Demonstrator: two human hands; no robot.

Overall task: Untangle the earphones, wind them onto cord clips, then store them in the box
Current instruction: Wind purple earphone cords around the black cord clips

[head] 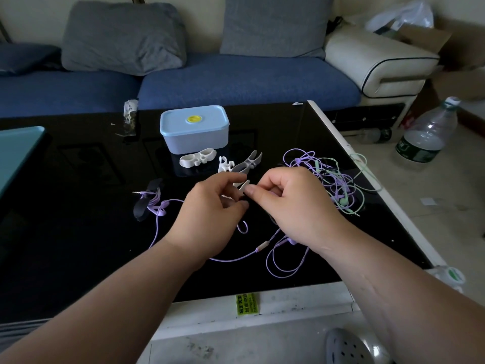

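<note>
Surface (78,232): black, glossy, white-edged. We note its right edge runs close under the tangle; cords already hang over it, so a tug could pull the heap to the floor.

Box (194,130): pale blue, lid on with a yellow vent, at the far middle, well apart from our hands. Still shut; nothing can go in until the lid comes off.

Tangle of earphones (330,177): purple and mint cords knotted together, right of our hands. If we pull the wrong strand, the knots tighten.

Loose purple earphone cord (278,258): trails from under our hands in slack loops along the near side. Our right forearm lies over it; we judge a lifted wrist could snag and drag it.

Left hand (210,216) and right hand (291,203): both above the middle of the surface. Each grip is pinched on the white cord clip (242,186), fingertips touching it from either side. Whether cord is already seated in it, we cannot tell. A small, slick piece; it could spring out of so light a pinch.

Dark clip with purple earphones (149,200): left side, cord partly around it, plug sticking out; it may unwind when moved.

Spare clips (198,157): white and grey, just before the box.
</note>
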